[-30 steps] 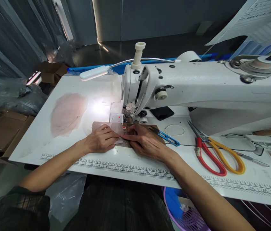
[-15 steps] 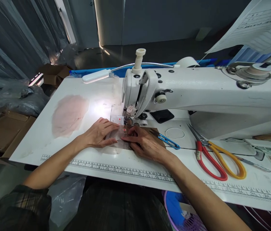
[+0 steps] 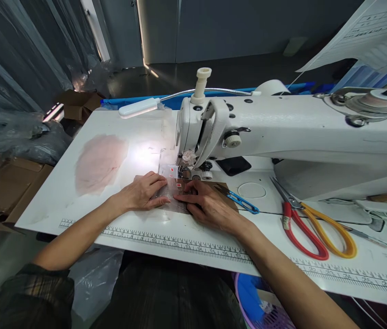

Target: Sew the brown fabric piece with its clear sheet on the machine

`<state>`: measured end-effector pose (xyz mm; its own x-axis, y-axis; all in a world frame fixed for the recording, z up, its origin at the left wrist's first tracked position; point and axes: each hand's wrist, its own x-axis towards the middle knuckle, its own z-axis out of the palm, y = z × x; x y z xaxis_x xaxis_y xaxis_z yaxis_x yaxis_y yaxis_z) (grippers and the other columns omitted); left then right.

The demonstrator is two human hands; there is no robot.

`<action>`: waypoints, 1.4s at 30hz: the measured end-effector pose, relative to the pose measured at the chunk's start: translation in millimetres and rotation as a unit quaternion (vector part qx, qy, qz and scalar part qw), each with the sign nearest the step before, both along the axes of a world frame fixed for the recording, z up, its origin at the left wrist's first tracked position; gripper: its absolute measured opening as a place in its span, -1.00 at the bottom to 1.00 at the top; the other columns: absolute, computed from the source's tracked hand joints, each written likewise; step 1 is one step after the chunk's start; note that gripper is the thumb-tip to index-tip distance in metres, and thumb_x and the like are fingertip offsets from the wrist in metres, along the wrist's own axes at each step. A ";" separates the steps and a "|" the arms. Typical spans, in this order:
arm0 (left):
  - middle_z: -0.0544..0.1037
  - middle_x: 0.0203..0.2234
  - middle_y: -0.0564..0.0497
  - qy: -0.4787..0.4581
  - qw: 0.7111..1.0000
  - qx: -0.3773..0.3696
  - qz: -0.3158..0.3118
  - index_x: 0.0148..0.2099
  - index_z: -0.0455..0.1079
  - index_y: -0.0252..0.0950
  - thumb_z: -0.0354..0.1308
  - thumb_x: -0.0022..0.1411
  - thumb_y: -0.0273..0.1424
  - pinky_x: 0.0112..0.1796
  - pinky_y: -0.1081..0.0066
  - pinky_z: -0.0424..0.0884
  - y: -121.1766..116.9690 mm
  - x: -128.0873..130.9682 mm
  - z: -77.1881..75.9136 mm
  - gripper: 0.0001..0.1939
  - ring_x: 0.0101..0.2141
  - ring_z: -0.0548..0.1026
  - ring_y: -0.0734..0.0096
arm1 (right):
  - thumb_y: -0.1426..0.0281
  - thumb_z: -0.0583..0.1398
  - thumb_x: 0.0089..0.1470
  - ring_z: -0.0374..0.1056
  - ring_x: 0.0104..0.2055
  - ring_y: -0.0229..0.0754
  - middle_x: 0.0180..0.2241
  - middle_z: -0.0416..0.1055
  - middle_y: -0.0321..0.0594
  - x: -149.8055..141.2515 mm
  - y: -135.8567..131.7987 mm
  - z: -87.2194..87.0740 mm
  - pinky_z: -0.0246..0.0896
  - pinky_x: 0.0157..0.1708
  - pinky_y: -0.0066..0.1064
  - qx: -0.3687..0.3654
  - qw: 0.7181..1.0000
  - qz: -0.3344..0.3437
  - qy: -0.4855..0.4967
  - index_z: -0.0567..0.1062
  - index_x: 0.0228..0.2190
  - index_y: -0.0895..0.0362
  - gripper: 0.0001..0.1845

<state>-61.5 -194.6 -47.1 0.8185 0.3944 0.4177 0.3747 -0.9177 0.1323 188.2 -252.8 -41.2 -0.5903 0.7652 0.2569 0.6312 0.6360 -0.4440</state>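
Head view: sheer cloth (image 3: 169, 195) lies in front of the sewing machine (image 3: 282, 128), between the hands. Looks light, soft, slippery, easily snagged; best held flat by its edges. Left hand (image 3: 142, 191) rests on it, thumb and fingers parted; right hand (image 3: 210, 203) touches it, fingertips bunched, pinch perhaps, can't tell.

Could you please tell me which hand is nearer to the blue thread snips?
The right hand: it lies just left of the blue thread snips, while the left hand is farther left, beyond it.
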 end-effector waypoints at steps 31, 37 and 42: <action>0.42 0.08 -0.24 0.198 0.977 0.071 0.029 0.07 0.40 -0.44 -0.10 0.42 -0.22 -0.22 0.21 0.28 12.0 18.7 20.0 -0.56 -0.22 0.39 0.18 | 0.50 0.10 0.16 0.33 -0.10 -0.11 -0.17 0.36 -0.08 -2.1 -1.2 -10.8 0.36 -0.08 -0.17 0.018 0.999 -0.021 0.039 0.60 -0.09 -0.01 -0.62; 0.48 0.03 -0.17 0.211 0.977 0.040 0.013 0.11 0.38 -0.40 -0.07 0.42 -0.19 -0.19 0.24 0.22 31.3 25.5 23.2 -0.56 -0.19 0.39 0.19 | 0.50 0.07 0.14 0.36 -0.17 -0.17 -0.21 0.36 -0.12 -0.6 2.9 -18.0 0.37 -0.08 -0.24 -0.030 0.995 -0.079 0.046 0.56 -0.02 0.01 -0.57; 0.48 0.03 -0.21 0.196 0.980 0.022 0.021 0.16 0.34 -0.42 -0.08 0.42 -0.15 -0.15 0.20 0.17 35.3 25.9 20.8 -0.51 -0.14 0.38 0.14 | 0.50 0.04 0.14 0.36 -0.20 -0.16 -0.20 0.38 -0.12 -1.6 3.8 -17.2 0.36 -0.13 -0.28 -0.037 0.995 -0.089 0.027 0.56 -0.02 0.02 -0.55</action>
